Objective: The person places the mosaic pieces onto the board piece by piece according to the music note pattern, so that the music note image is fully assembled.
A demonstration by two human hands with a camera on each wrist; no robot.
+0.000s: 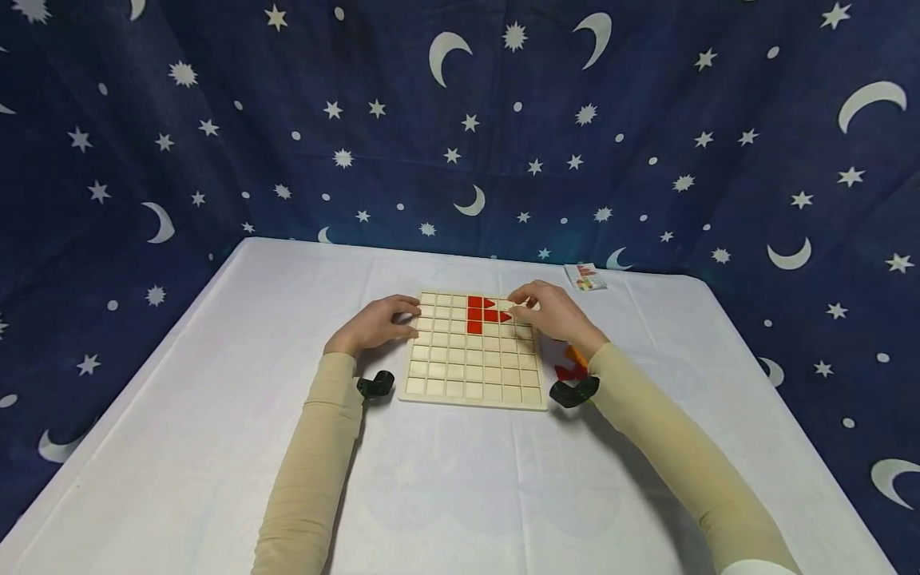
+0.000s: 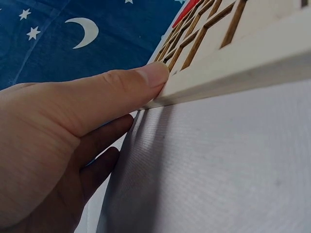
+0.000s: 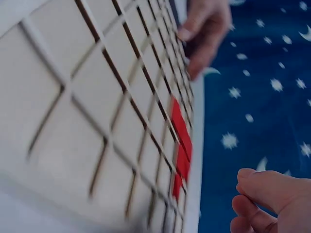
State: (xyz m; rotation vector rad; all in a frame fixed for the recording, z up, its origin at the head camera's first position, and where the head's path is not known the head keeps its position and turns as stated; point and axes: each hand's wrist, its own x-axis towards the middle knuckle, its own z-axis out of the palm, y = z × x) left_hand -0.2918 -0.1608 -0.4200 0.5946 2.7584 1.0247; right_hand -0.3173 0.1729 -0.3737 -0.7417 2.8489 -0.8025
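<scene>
Gridded board [image 1: 449, 371], lying centrally on the bench [image 1: 216, 415]. Red pieces [image 1: 475, 315], sitting at its twelve o'clock; loose pieces [image 1: 565, 373], lying at three. I am resting my left hand [image 1: 374, 323], relaxed, against the board's ten-o'clock edge, hovering my right hand [image 1: 552, 310], released, at two.

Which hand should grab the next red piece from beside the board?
Probably the right hand: the loose red and orange pieces lie on that side, near its wrist. The left hand touches the board's opposite edge, so it would have to reach across.
</scene>
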